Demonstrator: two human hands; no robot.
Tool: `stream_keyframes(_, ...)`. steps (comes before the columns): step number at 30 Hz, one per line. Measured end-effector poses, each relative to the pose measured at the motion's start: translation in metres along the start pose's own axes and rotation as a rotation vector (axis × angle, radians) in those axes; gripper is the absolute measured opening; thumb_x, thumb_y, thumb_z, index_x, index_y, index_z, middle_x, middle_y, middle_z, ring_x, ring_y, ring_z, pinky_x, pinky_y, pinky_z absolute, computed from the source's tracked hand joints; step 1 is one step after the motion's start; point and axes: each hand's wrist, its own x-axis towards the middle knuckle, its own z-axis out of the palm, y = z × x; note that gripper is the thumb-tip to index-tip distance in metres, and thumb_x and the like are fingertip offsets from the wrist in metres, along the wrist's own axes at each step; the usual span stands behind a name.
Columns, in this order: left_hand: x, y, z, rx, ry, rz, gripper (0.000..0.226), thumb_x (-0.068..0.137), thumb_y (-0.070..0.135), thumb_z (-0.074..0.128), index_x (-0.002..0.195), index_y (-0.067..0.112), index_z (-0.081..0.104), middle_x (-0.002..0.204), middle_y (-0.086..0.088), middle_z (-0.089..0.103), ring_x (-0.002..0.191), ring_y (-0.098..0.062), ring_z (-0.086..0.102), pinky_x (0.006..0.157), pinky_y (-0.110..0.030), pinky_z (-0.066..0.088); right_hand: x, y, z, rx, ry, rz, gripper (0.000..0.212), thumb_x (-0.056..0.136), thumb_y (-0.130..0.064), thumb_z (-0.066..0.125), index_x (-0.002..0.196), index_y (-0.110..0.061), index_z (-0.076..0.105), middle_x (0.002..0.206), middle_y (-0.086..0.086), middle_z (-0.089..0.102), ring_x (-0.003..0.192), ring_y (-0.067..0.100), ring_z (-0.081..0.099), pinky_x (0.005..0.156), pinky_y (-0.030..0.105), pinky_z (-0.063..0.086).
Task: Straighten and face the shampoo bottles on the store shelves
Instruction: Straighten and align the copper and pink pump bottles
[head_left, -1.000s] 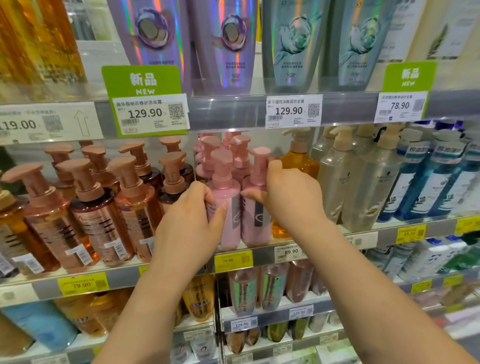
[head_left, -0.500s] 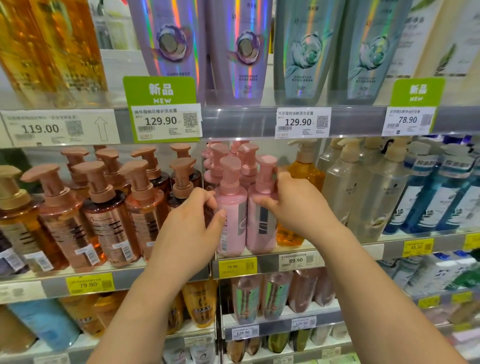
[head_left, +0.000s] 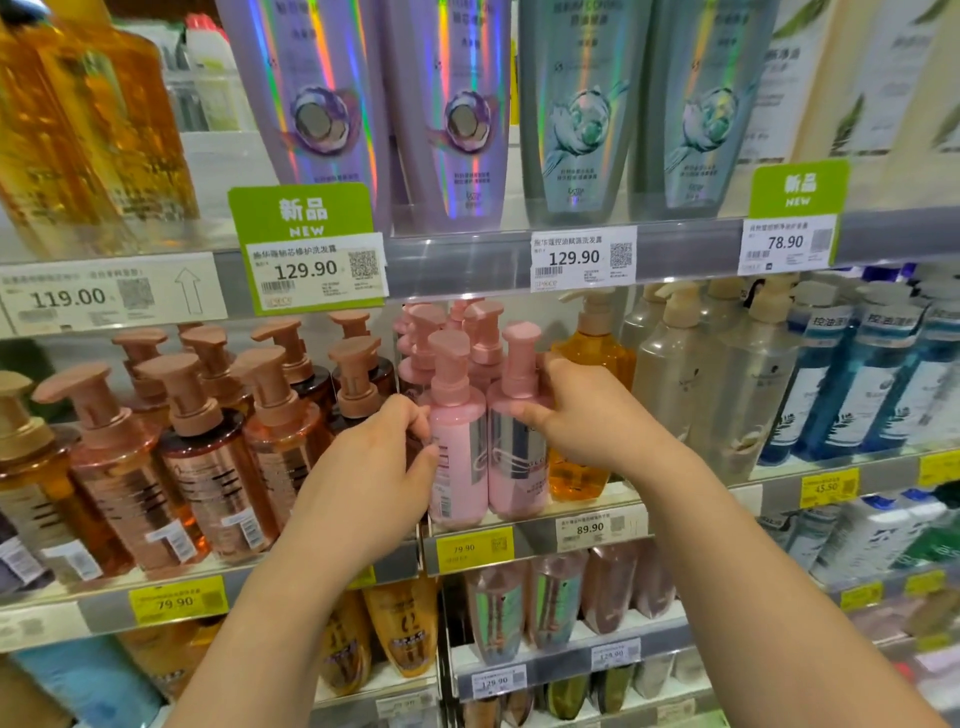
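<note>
Where tagged 79.90 (head_left: 474, 549): pink bottles (head_left: 457, 457).

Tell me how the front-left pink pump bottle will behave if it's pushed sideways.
The pink pump bottle stands tall and narrow, so it probably tips rather than slides. Its glossy plastic looks somewhat slippery, though the left hand grips its side. It looks rigid, and the neighbouring pink bottle beside it would likely stop a rightward fall.

Person, head-camera view: two bare forearms and hands. Left hand (head_left: 363, 467), right hand (head_left: 587, 415). No sleeves, gloves, rings, watch or bands visible on either limb. Fingernails short, unpainted where seen. Rest of body out of frame.
</note>
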Motion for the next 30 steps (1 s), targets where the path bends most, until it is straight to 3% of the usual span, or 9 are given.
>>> stream_keyframes(4,0.002,0.001,0.002,0.010,0.018,0.001,0.019,0.093,0.030,0.055,0.084,0.032,0.039,0.084,0.014,0.060,0.069,-0.013,0.058,0.064,-0.038,0.051,-0.002,-0.007,0.003,-0.240,0.186,0.003,0.049,0.081,-0.064,0.067,0.093,-0.018,0.057,0.084,0.000,0.067,0.077,0.023,0.064,0.060,0.035,0.051)
stream_keyframes(8,0.004,0.001,0.002,-0.014,0.034,-0.005,0.016,0.093,0.029,0.053,0.085,0.033,0.040,0.099,0.010,0.067,0.080,-0.016,0.063,0.068,-0.043,0.053,-0.003,-0.012,0.003,-0.360,0.244,0.029,0.062,0.074,-0.076,0.062,0.090,-0.016,0.058,0.079,0.001,0.066,0.072,0.024,0.064,0.053,0.032,0.048)
stream_keyframes(11,0.007,0.006,0.000,-0.040,0.090,-0.012,0.015,0.094,0.032,0.054,0.097,0.030,0.040,0.076,0.004,0.065,0.068,-0.016,0.062,0.062,-0.043,0.053,-0.005,-0.004,0.000,-0.236,0.214,0.058,0.065,0.079,-0.081,0.051,0.096,-0.019,0.064,0.085,-0.002,0.070,0.080,0.022,0.066,0.063,0.036,0.055)
stream_keyframes(14,0.014,0.018,0.003,-0.071,0.171,-0.023,0.040,0.089,0.042,0.063,0.105,0.021,0.033,0.080,0.003,0.059,0.069,-0.023,0.060,0.058,-0.037,0.050,-0.013,0.001,-0.002,-0.031,0.256,0.067,0.051,0.094,-0.060,0.049,0.123,-0.020,0.064,0.114,-0.003,0.073,0.106,0.018,0.067,0.088,0.038,0.055)
stream_keyframes(16,0.022,0.025,0.009,-0.019,0.176,-0.074,0.054,0.085,0.052,0.065,0.103,0.014,0.031,0.084,-0.008,0.058,0.075,-0.031,0.060,0.057,-0.036,0.048,-0.017,0.000,-0.002,0.072,0.266,0.056,0.043,0.099,-0.045,0.052,0.132,-0.019,0.060,0.123,-0.003,0.070,0.114,0.015,0.064,0.094,0.032,0.050)
stream_keyframes(20,0.032,0.033,0.023,0.122,0.181,-0.118,0.074,0.077,0.066,0.064,0.109,0.004,0.040,0.100,-0.015,0.065,0.090,-0.035,0.064,0.059,-0.033,0.043,-0.017,0.000,0.000,0.094,0.221,0.051,0.036,0.099,-0.039,0.054,0.128,-0.020,0.064,0.119,-0.002,0.072,0.112,0.016,0.065,0.094,0.034,0.052)
stream_keyframes(23,0.035,0.033,0.028,0.188,0.209,-0.100,0.081,0.071,0.071,0.066,0.107,0.002,0.042,0.098,-0.014,0.065,0.087,-0.035,0.065,0.056,-0.033,0.042,-0.015,0.001,0.003,0.068,0.228,0.069,0.051,0.089,-0.059,0.061,0.124,-0.022,0.066,0.117,-0.004,0.072,0.111,0.014,0.066,0.090,0.034,0.055)
stream_keyframes(26,0.037,0.028,0.028,0.168,0.196,-0.090,0.078,0.072,0.065,0.070,0.108,0.000,0.044,0.097,-0.017,0.065,0.087,-0.036,0.064,0.057,-0.034,0.042,-0.013,0.001,0.005,0.002,0.255,0.096,0.067,0.075,-0.073,0.064,0.120,-0.023,0.067,0.112,-0.005,0.074,0.105,0.015,0.068,0.083,0.038,0.058)
stream_keyframes(30,0.041,0.023,0.019,0.061,0.078,-0.142,0.071,0.078,0.053,0.073,0.112,-0.001,0.042,0.109,-0.021,0.062,0.097,-0.036,0.060,0.068,-0.037,0.046,-0.010,0.003,0.003,0.077,0.242,0.118,0.064,0.071,-0.067,0.073,0.116,-0.021,0.069,0.108,-0.005,0.075,0.101,0.014,0.069,0.085,0.038,0.057)
